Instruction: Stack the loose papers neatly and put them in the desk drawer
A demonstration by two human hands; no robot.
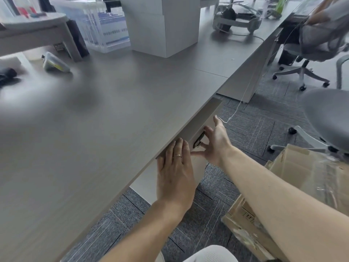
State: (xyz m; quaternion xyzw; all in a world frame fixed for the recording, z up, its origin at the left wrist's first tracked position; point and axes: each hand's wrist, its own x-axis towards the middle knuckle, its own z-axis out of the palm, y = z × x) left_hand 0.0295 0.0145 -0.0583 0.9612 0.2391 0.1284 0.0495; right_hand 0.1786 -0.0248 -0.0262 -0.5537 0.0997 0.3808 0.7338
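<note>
The desk drawer (204, 118) sits under the desk's front edge, its beige front panel close against the desktop (113, 120). A dark metal lock (198, 142) is set in the panel. My left hand (174, 171) lies flat on the drawer front, fingers together, a ring on one finger. My right hand (215, 140) rests on the panel beside the lock, fingers spread, thumb pointing toward the left hand. Neither hand holds anything. No loose papers show in view; the drawer's inside is hidden.
A white box (162, 25) and a clear plastic crate (98, 25) stand at the back of the desk. A small clear pouch (54, 63) lies at the left. Flattened cardboard boxes (283, 186) lie on the carpet at right, near grey office chairs (324, 118).
</note>
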